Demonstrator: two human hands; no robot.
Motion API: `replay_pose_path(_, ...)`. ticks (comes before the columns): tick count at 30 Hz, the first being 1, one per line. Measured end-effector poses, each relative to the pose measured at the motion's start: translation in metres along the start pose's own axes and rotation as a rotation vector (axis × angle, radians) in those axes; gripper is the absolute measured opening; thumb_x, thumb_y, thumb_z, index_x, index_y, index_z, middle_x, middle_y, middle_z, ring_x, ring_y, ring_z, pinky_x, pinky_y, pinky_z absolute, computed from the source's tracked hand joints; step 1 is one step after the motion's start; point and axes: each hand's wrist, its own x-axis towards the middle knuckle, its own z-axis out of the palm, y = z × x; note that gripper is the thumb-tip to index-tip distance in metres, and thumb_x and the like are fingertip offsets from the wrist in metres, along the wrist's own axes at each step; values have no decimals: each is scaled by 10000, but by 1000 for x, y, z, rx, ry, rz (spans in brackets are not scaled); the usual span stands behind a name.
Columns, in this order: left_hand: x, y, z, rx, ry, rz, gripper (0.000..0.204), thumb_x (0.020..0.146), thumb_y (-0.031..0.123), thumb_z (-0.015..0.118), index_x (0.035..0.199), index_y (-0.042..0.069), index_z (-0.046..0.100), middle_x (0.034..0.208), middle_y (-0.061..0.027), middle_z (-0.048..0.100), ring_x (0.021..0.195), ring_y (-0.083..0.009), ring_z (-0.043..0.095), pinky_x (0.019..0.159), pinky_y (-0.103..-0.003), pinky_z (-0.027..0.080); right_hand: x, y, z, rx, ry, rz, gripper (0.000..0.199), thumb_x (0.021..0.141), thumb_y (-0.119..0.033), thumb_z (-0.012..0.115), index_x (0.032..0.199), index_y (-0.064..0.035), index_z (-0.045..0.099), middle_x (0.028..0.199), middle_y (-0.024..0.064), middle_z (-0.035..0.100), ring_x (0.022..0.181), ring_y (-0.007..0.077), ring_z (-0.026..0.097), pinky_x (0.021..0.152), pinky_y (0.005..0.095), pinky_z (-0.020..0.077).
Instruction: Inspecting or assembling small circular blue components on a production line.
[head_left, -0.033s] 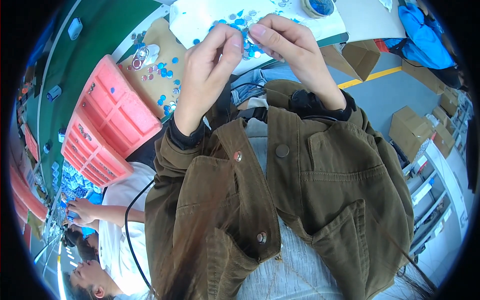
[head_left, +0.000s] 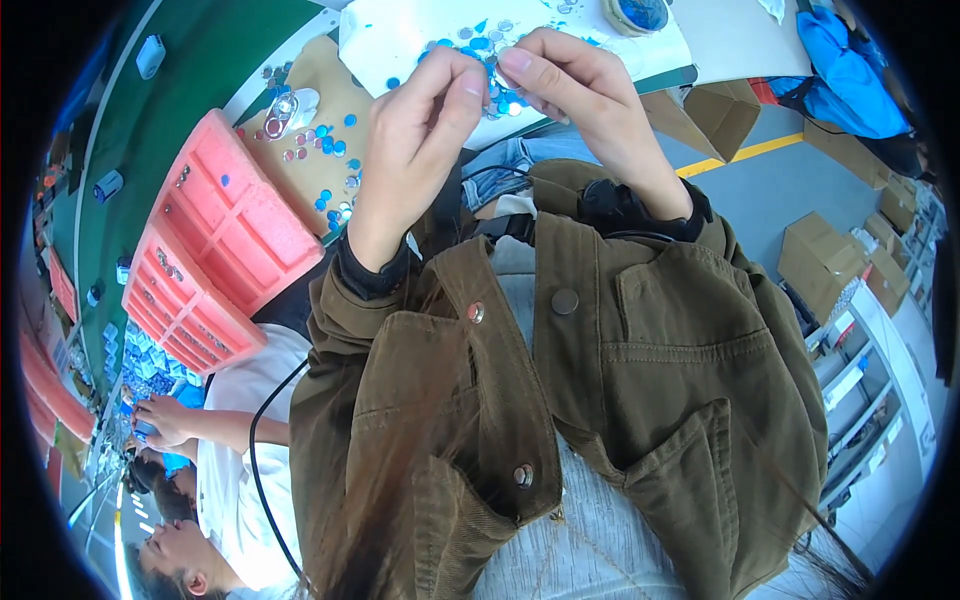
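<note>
Two grips [head_left: 415, 125] [head_left: 590, 90] above many blue discs [head_left: 480, 44]

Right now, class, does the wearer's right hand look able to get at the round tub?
Probably yes: the tub sits just beyond the right hand, and nothing visible blocks the way, though that hand looks busy above the small discs.

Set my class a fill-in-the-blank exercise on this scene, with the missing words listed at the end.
The left hand and right hand are close together over a ____ sheet strewn with small round blue discs.
The compartmented foam-like tray is ____.
The open brown cardboard box sits nearer the ____ hand.
The straight line on the grey floor is ____.
Missing words: white; pink; right; yellow.
</note>
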Motion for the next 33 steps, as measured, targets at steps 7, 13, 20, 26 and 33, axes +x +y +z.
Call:
replay_pose_path(7, -1, 3, -1, -10, -39, 24, 122, 854, 145, 453, 837, 27, 474, 599, -19, 449, 532, -67, 404, 498, -199, 346, 0, 0, 0, -24, 0, -25, 225, 860, -231, 467, 846, -22, 551, 638, -42, 412, 557, 27, 327, 474, 178, 238)
replay_pose_path(13, -1, 1, -2, 26, -58, 20, 137, 862, 155, 445, 834, 23, 471, 598, -15, 450, 533, -71, 409, 498, -203, 350, 0, 3, 2, -44, 4, -46, 215, 857, -221, 475, 863, -21, 554, 642, -40, 408, 564, 26, 324, 482, 176, 242)
replay_pose_path(20, 0, 6, 2, -56, -51, 34, 135, 867, 155, 442, 838, 26, 467, 592, -15, 446, 529, -65, 411, 495, -199, 350, 0, 0, 0, -40, -7, -64, 209, 856, -214, 478, 871, -21, 557, 644, -41, 408, 567, 28, 324, 488, 176, 250)
replay_pose_path(26, 1, 4, 1, 19, 7, 62, 78, 803, 98, 513, 776, 32, 481, 558, -9, 447, 500, -48, 384, 461, -188, 328, 1, 2, 3, -79, 10, -158, 203, 857, -206, 477, 870, -19, 553, 641, -37, 405, 567, 27, 321, 486, 182, 245)
replay_pose_path(33, -1, 0, 1, 131, 88, 117, 70, 755, 69, 544, 736, 34, 486, 537, -3, 444, 485, -39, 363, 442, -183, 313, 0, -3, 5, 21, -49, -53, 208, 863, -205, 463, 862, -14, 545, 637, -34, 406, 557, 33, 321, 484, 183, 243)
